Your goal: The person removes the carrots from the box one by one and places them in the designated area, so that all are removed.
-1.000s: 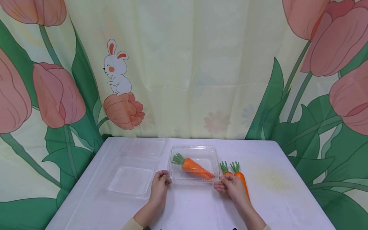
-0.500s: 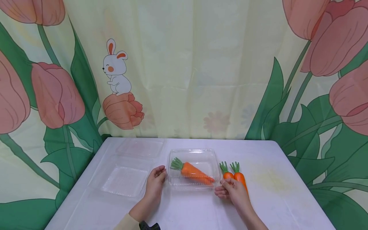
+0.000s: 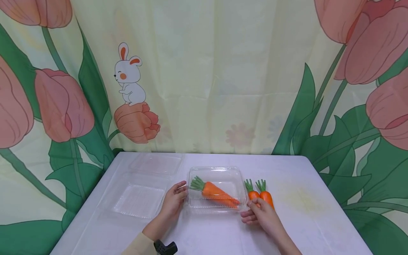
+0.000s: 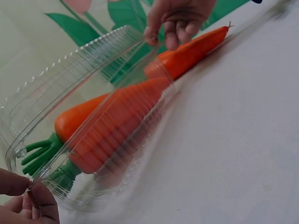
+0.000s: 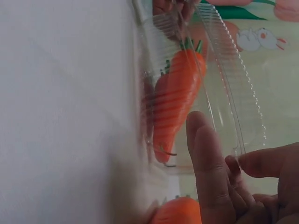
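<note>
Fingers of the left hand [image 3: 174,200] pinch the box's rim at its left side, near the front, and the right hand [image 3: 260,214] does the same at the right front corner, its thumb pressed to the rim while other fingers stretch out below. Behind everything hangs a pale curtain [image 3: 239,53], printed with big pink tulips [image 3: 65,106] at the sides and a small white rabbit [image 3: 132,85] on the left. In front of it stands the table [image 3: 322,226], covered in white. On its left lies the other box [image 3: 137,202], clear, its lid [image 3: 156,164] laid back toward the curtain. Between the hands, at mid-table, is the box [image 3: 228,181] they grip, clear too, with ribbed walls and its top down; whether the edges fully meet, and whether the base touches the table, I can't tell. Inside it lies a carrot [image 3: 216,193], slanting, green top to the left and tip toward the right front corner. Both wrist views show a 2nd orange shape against it, and I can't tell if that is another carrot or a reflection. Just right of the box, 2 loose carrots [image 3: 266,196] lie side by side, partly behind the right hand. A black device [image 3: 165,247] sits on the left wrist, by a beige sleeve [image 3: 140,244].
</note>
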Available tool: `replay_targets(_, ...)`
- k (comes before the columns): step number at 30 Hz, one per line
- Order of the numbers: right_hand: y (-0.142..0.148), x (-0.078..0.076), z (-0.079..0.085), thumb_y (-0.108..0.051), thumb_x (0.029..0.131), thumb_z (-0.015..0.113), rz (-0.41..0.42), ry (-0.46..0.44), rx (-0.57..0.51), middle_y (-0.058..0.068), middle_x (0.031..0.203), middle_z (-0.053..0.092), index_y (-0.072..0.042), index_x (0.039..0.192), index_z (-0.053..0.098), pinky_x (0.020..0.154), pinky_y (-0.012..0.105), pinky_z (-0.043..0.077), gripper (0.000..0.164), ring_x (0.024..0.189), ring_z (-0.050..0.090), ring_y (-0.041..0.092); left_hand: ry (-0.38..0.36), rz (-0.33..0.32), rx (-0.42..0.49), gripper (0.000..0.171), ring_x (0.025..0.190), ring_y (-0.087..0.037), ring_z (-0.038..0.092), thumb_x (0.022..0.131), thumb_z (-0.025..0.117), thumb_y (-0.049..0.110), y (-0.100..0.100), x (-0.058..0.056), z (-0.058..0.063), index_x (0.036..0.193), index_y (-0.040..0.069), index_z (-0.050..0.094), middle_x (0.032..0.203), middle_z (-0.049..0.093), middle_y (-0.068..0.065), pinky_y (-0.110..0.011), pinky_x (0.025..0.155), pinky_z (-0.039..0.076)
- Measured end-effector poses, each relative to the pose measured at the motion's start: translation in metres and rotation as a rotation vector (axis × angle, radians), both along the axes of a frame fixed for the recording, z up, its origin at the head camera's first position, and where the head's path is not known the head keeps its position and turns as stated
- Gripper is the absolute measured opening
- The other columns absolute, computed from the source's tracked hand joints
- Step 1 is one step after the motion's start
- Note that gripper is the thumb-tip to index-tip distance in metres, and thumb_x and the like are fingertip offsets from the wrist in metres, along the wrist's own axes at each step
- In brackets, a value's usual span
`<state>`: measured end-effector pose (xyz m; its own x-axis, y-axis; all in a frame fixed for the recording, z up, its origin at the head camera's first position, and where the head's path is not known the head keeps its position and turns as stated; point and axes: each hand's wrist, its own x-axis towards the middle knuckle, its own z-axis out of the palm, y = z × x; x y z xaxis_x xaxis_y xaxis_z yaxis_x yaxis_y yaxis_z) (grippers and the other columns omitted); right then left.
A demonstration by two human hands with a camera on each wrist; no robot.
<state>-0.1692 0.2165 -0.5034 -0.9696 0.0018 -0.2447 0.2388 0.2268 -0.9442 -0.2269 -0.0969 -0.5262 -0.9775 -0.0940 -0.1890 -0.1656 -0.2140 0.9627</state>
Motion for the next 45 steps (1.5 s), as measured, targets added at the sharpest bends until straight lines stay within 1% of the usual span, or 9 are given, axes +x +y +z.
replay_targets(6, 0.002, 0.002, 0.008, -0.027, 0.105, 0.058, -0.007, 0.015, 0.246, 0.007, 0.071, 0.071, -0.006, 0.107, 0.058, 0.051, 0.030, 0.051, 0.021, 0.050, 0.059, 0.021, -0.010, -0.016, 0.020, 0.048, 0.103, -0.012, 0.056, 0.096, 0.057, -0.010, -0.001, 0.000, 0.001, 0.143, -0.013, 0.048, 0.115, 0.061, -0.009, -0.017, 0.080, 0.051)
replay_targets(13, 0.006, 0.001, 0.016, -0.034, 0.101, 0.065, -0.033, 0.140, 0.437, 0.001, 0.084, 0.062, -0.013, 0.101, 0.068, 0.060, 0.029, 0.037, 0.021, 0.065, 0.045, 0.016, -0.007, -0.016, 0.013, 0.051, 0.103, -0.014, 0.054, 0.094, 0.058, -0.012, -0.001, 0.001, 0.002, 0.143, -0.013, 0.048, 0.118, 0.060, -0.011, -0.017, 0.080, 0.052)
replay_targets(16, 0.005, -0.001, 0.018, -0.034, 0.101, 0.065, -0.039, 0.147, 0.409, 0.005, 0.100, 0.064, -0.012, 0.110, 0.064, 0.061, 0.029, 0.041, 0.024, 0.066, 0.049, 0.015, -0.015, -0.022, 0.020, 0.051, 0.101, -0.013, 0.054, 0.094, 0.058, -0.010, -0.002, 0.002, 0.003, 0.144, -0.011, 0.048, 0.116, 0.059, -0.008, -0.018, 0.078, 0.051)
replay_targets(20, 0.003, -0.004, 0.019, -0.026, 0.104, 0.062, -0.058, 0.166, 0.287, 0.012, 0.124, 0.063, -0.009, 0.128, 0.054, 0.059, 0.025, 0.047, 0.031, 0.063, 0.057, 0.014, -0.030, -0.034, 0.022, 0.050, 0.098, -0.013, 0.053, 0.096, 0.058, -0.007, -0.003, 0.003, 0.002, 0.146, -0.008, 0.049, 0.114, 0.059, -0.006, -0.022, 0.073, 0.048)
replay_targets(26, 0.000, -0.009, 0.026, -0.021, 0.105, 0.058, -0.073, 0.200, 0.189, 0.013, 0.138, 0.056, -0.012, 0.142, 0.048, 0.065, 0.024, 0.053, 0.039, 0.072, 0.062, 0.019, -0.048, -0.044, 0.020, 0.050, 0.096, -0.015, 0.056, 0.099, 0.059, -0.003, -0.005, 0.003, -0.001, 0.148, -0.005, 0.049, 0.115, 0.059, -0.007, -0.025, 0.075, 0.051)
replay_targets(32, -0.004, -0.013, 0.033, -0.023, 0.106, 0.056, -0.077, 0.204, 0.241, 0.013, 0.128, 0.057, -0.017, 0.140, 0.055, 0.066, 0.024, 0.052, 0.035, 0.084, 0.067, 0.025, -0.036, -0.054, 0.021, 0.053, 0.094, -0.017, 0.059, 0.098, 0.058, -0.004, -0.006, 0.003, -0.001, 0.149, -0.007, 0.046, 0.116, 0.060, -0.009, -0.023, 0.076, 0.053)
replay_targets(35, -0.008, -0.016, 0.040, -0.029, 0.108, 0.053, -0.073, 0.190, 0.246, 0.014, 0.125, 0.060, -0.017, 0.142, 0.053, 0.074, 0.026, 0.054, 0.036, 0.091, 0.067, 0.026, -0.036, -0.054, 0.016, 0.052, 0.093, -0.016, 0.059, 0.098, 0.057, -0.005, -0.007, 0.003, -0.002, 0.149, -0.007, 0.047, 0.116, 0.060, -0.009, -0.023, 0.075, 0.053)
replay_targets(40, -0.010, -0.019, 0.052, -0.048, 0.109, 0.042, -0.039, 0.209, 0.267, 0.013, 0.148, 0.054, -0.016, 0.148, 0.046, 0.098, 0.044, 0.056, 0.050, 0.116, 0.063, 0.029, -0.023, -0.063, 0.031, 0.049, 0.087, -0.014, 0.058, 0.097, 0.056, -0.008, -0.008, 0.004, -0.004, 0.145, -0.009, 0.049, 0.110, 0.062, -0.009, -0.023, 0.072, 0.053)
replay_targets(45, -0.010, -0.024, 0.063, -0.057, 0.109, 0.026, -0.013, 0.283, 0.274, 0.015, 0.152, 0.049, -0.013, 0.151, 0.044, 0.112, 0.061, 0.043, 0.063, 0.136, 0.049, 0.036, -0.020, -0.078, 0.033, 0.050, 0.085, -0.014, 0.057, 0.098, 0.056, -0.008, -0.008, 0.005, -0.003, 0.147, -0.008, 0.049, 0.111, 0.061, -0.009, -0.022, 0.071, 0.052)
